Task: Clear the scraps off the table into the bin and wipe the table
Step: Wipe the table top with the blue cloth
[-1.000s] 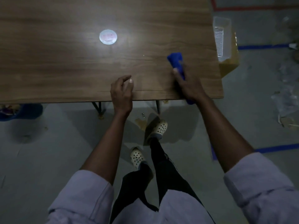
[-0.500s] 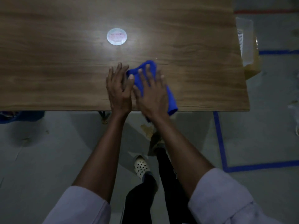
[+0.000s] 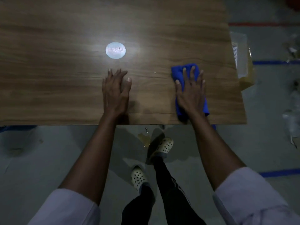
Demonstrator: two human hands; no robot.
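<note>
Head view: the right hand [image 3: 190, 93] presses the blue cloth [image 3: 178, 71] flat on the bench [image 3: 48, 78] near its right end, fingers [image 3: 192, 73] straight and spread for wide contact. The left hand [image 3: 116, 93], fingers straight, lies flat, likely as a brace. One crumb [image 3: 155, 72] lies just left of it.

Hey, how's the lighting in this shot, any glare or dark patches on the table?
Head view: dim overall, with one bright glare pool on the table around the round white disc, washing out its print. In the same head view the table's far corners fall dark, while the left hand and the right hand on the blue cloth are readable, edges slightly soft.
</note>
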